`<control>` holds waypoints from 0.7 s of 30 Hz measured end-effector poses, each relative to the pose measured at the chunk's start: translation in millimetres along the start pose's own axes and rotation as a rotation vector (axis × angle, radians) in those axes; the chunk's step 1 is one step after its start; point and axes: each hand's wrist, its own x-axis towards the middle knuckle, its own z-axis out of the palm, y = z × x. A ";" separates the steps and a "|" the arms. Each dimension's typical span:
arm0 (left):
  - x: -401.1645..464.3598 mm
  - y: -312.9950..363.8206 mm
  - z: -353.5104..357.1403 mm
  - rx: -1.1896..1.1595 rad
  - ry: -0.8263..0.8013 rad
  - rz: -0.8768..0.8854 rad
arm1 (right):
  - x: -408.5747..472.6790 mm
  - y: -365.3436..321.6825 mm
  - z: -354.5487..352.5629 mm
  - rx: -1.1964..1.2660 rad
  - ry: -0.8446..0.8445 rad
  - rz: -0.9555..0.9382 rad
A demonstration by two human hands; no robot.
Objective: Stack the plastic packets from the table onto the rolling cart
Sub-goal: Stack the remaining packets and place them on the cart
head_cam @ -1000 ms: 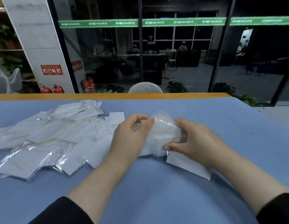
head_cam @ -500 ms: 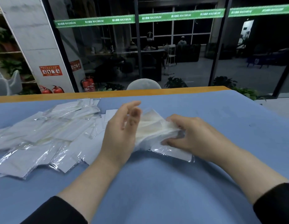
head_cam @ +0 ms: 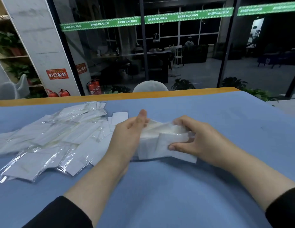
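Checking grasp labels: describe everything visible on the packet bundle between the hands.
The packet bundle is a small stack of clear plastic packets with white inserts, glossy and crumpled on top. It rests low on the blue table cover, edges uneven. The left hand presses its left side with straight fingers; the right hand grips its right end.

hands [head_cam: 161,139] squaring packet stack [head_cam: 161,143], blue table [head_cam: 209,195]

Table [head_cam: 209,203]: blue cloth-like top, wooden strip along far edge. Left half carries a loose overlapping spread of clear plastic packets [head_cam: 49,142] with white inserts. One plain white card [head_cam: 119,118] at the spread's far right. Small packet bundle [head_cam: 160,145] rests mid-table.
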 end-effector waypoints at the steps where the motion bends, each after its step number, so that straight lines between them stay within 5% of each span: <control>1: -2.7 1.4 3.2 0.010 -0.031 0.022 | 0.5 -3.1 3.1 -0.030 0.030 -0.016; 6: -5.4 2.2 6.6 0.108 0.079 0.024 | 1.4 -7.2 9.7 -0.171 0.074 -0.057; 9: -1.3 0.2 5.7 -0.023 0.168 -0.058 | 0.3 -1.8 6.4 -0.123 0.057 -0.053; 14: -11.3 0.4 18.8 0.038 -0.013 0.016 | 2.0 -9.5 17.6 -0.077 0.137 -0.194; 21: -4.7 -7.6 13.5 -0.001 0.097 0.020 | 0.6 8.2 4.5 -0.280 0.016 -0.092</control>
